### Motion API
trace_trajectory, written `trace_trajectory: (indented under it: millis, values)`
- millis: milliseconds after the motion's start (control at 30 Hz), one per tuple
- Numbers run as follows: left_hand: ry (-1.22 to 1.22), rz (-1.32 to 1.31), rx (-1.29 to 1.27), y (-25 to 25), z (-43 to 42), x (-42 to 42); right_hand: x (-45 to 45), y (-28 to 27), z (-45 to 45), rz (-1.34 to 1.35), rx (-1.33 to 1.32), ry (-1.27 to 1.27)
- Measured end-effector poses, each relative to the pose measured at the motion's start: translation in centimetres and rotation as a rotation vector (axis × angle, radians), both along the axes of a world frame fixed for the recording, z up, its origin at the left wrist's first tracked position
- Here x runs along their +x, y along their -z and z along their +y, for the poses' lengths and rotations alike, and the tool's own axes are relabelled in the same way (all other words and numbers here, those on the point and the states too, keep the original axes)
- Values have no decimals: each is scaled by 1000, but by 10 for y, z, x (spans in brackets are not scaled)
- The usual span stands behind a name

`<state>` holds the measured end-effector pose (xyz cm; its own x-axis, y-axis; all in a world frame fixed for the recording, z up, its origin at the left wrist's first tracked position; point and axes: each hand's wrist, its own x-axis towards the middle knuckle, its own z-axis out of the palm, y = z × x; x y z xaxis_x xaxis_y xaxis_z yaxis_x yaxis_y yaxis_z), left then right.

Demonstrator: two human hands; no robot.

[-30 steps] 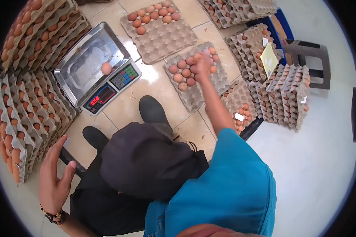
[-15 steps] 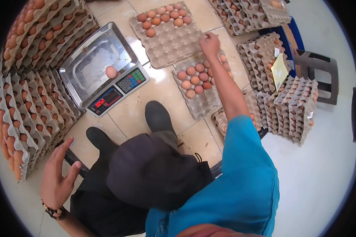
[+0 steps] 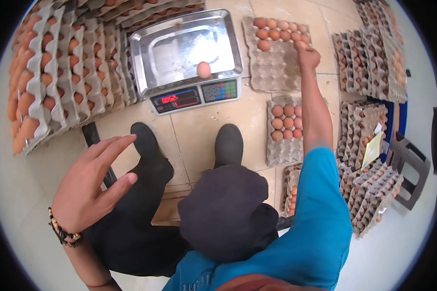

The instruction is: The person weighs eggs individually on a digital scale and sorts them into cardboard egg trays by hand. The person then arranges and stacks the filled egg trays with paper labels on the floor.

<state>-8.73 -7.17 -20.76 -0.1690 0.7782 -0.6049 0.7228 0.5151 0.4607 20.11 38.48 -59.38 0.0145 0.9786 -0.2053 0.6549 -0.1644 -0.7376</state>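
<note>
One egg (image 3: 300,44) at right hand (image 3: 310,57) fingertips, grip unclear; press lightly, seat it square in tray (image 3: 272,72) beneath. Left hand (image 3: 90,182) spread, holding nothing.

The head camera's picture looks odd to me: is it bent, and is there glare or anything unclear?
Head view: a dark, curved border rounds off the corners; head view: white glare lies on the scale's metal pan, near the lone egg; head view: the red digits glow brightly, but the keypad's markings are too small to read.
</note>
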Motion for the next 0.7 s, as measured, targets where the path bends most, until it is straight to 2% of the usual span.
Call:
trace_trajectory:
  millis: [33,100,167,267,333,400,500,600,700]
  values:
    - [5,5,5,-2,-1,0,10,24,7,454,-132,63]
    - [20,17,21,-3,-4,0,-6,17,0,1105,-350,32]
    - [31,26,47,-3,-6,0,-35,-37,-44,1492,-516,-149]
    - [60,46,95,-1,-11,0,-86,-24,-42,1251,-712,-455]
    - [60,43,123,-1,-13,-1,-140,-85,-109,636,-363,-650]
    - [47,15,125,-1,-15,-4,-177,-98,-142,52,109,-959]
    - [58,36,144,0,-22,-6,-197,-60,-153,-132,380,-1106]
    - [31,9,106,-3,-25,-7,-186,-72,-167,-132,420,-1024]
    - [44,6,134,-8,-29,-6,-165,-90,-188,-29,451,-753]
